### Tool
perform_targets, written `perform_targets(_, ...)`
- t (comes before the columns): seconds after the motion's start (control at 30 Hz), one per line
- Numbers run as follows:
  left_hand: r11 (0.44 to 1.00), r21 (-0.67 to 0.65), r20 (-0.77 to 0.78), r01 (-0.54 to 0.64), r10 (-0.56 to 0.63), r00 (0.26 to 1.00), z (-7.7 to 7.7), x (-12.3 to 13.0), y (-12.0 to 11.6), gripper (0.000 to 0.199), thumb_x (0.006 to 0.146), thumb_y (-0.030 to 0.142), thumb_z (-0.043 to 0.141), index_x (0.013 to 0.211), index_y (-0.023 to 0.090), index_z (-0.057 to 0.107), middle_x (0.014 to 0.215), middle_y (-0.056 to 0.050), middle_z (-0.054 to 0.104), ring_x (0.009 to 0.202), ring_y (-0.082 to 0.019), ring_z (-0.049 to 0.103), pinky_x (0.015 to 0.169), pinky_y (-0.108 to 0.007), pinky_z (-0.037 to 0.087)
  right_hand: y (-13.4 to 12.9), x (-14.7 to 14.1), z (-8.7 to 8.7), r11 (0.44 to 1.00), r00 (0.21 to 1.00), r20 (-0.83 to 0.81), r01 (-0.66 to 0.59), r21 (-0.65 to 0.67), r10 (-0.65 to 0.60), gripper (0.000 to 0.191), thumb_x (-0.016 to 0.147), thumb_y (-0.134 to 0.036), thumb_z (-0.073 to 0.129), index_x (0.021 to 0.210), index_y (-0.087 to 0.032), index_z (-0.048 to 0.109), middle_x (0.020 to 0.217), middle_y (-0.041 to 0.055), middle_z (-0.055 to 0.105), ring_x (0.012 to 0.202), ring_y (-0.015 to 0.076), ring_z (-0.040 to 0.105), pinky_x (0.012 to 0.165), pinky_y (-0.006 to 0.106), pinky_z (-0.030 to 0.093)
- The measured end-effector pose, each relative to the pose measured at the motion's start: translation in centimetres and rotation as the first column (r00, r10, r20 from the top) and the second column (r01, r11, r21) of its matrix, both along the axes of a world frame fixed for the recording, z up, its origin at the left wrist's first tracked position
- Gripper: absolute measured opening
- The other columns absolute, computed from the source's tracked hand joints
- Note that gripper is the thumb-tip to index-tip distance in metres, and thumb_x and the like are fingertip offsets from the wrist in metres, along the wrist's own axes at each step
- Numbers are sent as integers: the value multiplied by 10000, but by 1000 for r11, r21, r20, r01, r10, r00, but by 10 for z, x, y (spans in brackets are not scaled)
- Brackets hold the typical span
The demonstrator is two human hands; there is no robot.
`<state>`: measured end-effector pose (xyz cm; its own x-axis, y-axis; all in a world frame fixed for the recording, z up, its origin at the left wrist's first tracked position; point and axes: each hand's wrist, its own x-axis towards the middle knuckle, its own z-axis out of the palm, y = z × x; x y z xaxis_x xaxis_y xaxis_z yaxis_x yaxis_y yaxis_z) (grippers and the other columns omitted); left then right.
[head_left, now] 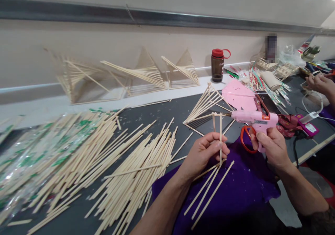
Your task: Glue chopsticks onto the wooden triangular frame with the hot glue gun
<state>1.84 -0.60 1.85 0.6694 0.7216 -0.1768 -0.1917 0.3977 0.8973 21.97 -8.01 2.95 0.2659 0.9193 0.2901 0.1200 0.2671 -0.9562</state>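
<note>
My left hand (209, 148) pinches a short upright wooden stick (220, 132) between thumb and fingers. My right hand (272, 146) grips a pink glue gun (258, 120) by its handle. The gun's nozzle points left and meets or nearly meets the top of the upright stick, where a few sticks come together. Red-handled scissors (242, 141) lie just behind the gun. Several loose sticks (209, 196) rest on the purple cloth (246, 179) below my hands. Beyond them stands a frame of fanned sticks (204, 106).
Piles of wooden sticks (133, 179) and plastic-wrapped sticks (57, 141) cover the left. Twisted stick frames (141, 74) stand along the wall beside a red-capped bottle (217, 66). Pink sheet (237, 95), wrapped sticks and cords crowd the right. Another person's hand (320, 83) is at far right.
</note>
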Motion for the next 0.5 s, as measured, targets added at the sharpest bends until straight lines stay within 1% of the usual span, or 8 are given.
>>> perform_targets(0.2,1000,-15,-7,0,0,1000,0,0,1,249,777,367,733,895,160,661,680,-25,687,564,-100,588,538,-211,445,0,2,-3,1000,1000,16,-10,-20,10,209,914,-323,553,761,-181,577,583,-17,569,475,90,468,458,222,358)
perform_targets(0.3,1000,-11,6,7,-7,1000,0,-1,1,251,780,369,731,901,161,659,682,-24,688,562,-100,589,536,-212,448,0,4,-5,1000,999,37,-8,-30,9,192,914,-332,556,799,-180,578,594,-21,570,481,88,469,468,222,360)
perform_targets(0.4,1000,-11,19,3,-2,1000,-1,-1,0,254,778,369,736,902,162,656,685,-26,694,568,-101,600,535,-206,454,3,10,-5,998,998,53,33,-59,-30,182,916,-342,552,854,-175,587,592,-26,565,479,88,465,466,223,356)
perform_targets(0.5,1000,-4,22,-11,11,1000,-2,-1,0,258,774,374,743,895,163,659,682,-30,701,570,-104,609,535,-203,458,14,17,0,993,994,62,95,-63,-91,196,902,-363,557,873,-172,583,627,-20,590,479,87,480,466,224,358)
